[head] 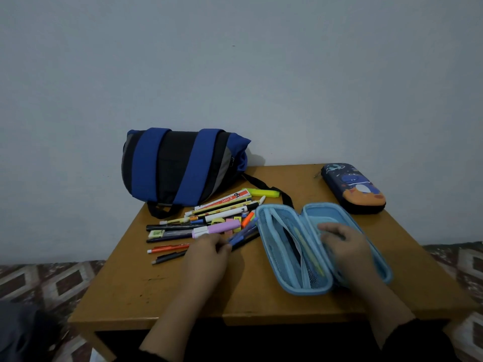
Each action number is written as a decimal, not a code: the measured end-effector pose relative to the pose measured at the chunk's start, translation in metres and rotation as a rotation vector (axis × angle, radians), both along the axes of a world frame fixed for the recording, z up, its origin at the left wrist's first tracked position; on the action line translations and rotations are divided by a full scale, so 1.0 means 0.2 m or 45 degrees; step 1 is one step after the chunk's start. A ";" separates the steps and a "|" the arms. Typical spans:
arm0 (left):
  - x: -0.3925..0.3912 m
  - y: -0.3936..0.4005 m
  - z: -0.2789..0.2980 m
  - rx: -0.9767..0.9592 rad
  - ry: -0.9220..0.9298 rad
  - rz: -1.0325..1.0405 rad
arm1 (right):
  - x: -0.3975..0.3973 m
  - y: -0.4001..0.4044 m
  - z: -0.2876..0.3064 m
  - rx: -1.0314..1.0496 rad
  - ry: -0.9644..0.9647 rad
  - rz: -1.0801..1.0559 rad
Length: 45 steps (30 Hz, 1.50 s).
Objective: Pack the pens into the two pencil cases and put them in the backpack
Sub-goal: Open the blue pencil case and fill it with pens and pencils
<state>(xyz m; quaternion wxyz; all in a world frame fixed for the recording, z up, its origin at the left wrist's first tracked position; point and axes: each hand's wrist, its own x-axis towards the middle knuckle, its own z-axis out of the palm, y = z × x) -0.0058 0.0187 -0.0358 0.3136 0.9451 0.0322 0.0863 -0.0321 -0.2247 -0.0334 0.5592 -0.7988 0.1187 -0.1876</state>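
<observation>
- Head view: a small wooden table (136, 291) stands against a pale wall, with a patterned floor on both sides.
- The left hand (209, 253) rests at the near edge of the pile of pens (209, 220), its fingers curled round the end of a blue pen (243, 232) that points up and right toward the case.
- The light blue pencil case (287, 246) lies open flat just right of the pile; a mesh pocket shows in its left half.
- The right hand (342, 246) is inside the right half of that case, fingers bent down; motion blur hides whether they hold anything.
- A dark blue pencil case (352, 188) with a cartoon print lies zipped at the far right corner, well apart from both hands.
- The blue and black backpack (180, 165) lies at the far left edge, just behind the pens, with a yellow highlighter (264, 192) beside its strap.
</observation>
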 end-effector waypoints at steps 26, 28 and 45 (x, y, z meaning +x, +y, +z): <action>0.44 -0.71 0.12 0.591 -0.363 -0.744 | 0.00 -0.38 -0.14 0.251 0.056 -0.299; 0.47 -0.75 0.11 0.558 -0.354 -0.756 | 0.00 -0.38 -0.14 0.256 0.030 -0.312; 0.48 -0.90 0.03 0.489 -0.139 -1.134 | 0.01 -0.38 -0.15 0.193 0.005 -0.338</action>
